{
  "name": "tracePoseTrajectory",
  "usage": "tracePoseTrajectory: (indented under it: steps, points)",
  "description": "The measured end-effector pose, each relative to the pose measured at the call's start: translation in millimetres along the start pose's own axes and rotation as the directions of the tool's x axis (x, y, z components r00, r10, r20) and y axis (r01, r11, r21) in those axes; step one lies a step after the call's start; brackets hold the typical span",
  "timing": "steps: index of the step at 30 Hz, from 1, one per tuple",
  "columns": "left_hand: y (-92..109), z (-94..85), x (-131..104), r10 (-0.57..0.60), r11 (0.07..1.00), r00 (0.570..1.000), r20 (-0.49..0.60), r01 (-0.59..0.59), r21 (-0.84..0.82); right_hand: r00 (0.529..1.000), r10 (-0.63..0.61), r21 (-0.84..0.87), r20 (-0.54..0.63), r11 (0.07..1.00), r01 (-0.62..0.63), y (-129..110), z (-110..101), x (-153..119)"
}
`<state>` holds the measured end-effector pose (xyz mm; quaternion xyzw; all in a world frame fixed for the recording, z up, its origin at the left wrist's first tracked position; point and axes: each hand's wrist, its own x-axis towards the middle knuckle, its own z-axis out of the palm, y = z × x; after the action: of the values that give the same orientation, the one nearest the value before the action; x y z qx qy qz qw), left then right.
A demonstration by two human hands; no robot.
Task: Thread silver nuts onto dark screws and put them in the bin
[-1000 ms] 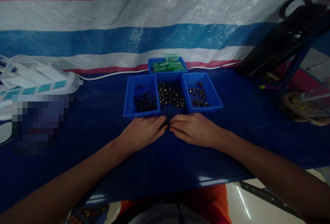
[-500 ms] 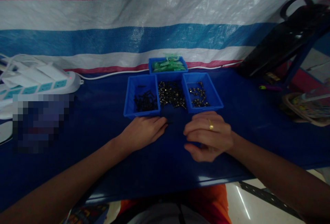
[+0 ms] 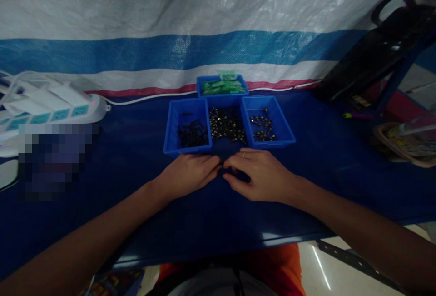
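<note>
Head view, left hand: the left hand (image 3: 189, 173) lies palm-down on the blue tabletop (image 3: 177, 228), fingers bent and thumb drawn close to them; whether a small part is pinched at the tips cannot be told.
Head view, right hand: the right hand (image 3: 264, 175), with a ring (image 3: 243, 154), is curved and partly open, thumb apart from forefinger, its tips just beside the left's; nothing can be made out between them.
Left bin: a blue bin (image 3: 173, 123), just beyond the left hand, holds dark slender pieces (image 3: 192, 136).
Middle: a heap of shiny metal pieces (image 3: 226, 125) lies between the side bins, beyond the fingertips.
Right bin: another blue bin (image 3: 281, 123), just beyond the right hand, holds fewer metal pieces.
Back bin: a smaller blue bin (image 3: 231, 98) holds green packets (image 3: 223, 87).
Table's left: a white power strip (image 3: 90, 112).
Table's right: a tilted black bottle (image 3: 371, 55) and a basket (image 3: 395, 143).
Backdrop: a striped sheet (image 3: 170, 14).
</note>
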<state>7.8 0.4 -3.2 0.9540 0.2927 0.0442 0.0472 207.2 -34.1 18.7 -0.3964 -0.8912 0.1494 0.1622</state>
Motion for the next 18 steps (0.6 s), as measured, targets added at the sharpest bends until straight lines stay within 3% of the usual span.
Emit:
tracePoseTrajectory:
  steps: [6, 9, 14, 18]
  points:
    - [5, -19.2, 6, -0.033, 0.987, 0.984, 0.174, 0.06, -0.15, 0.976, 0.198, -0.084, 0.087, 0.978, -0.191, 6, -1, -1]
    - [14, -34.5, 8, -0.066, 0.979, 0.954, 0.291, 0.118, -0.164, 0.973, 0.145, -0.096, 0.182, 0.987, -0.129, 10, -4, 1]
    - [25, -54.6, 22, -0.055, 0.978, 0.883, 0.466, 0.143, -0.154, 0.959, 0.052, 0.041, 0.277, 0.997, -0.066, 13, -14, 1]
    - [20, -59.0, 37, -0.08, 0.976, 0.869, 0.488, 0.167, -0.138, 0.953, 0.035, 0.097, 0.303, 0.993, -0.067, 13, -17, 1]
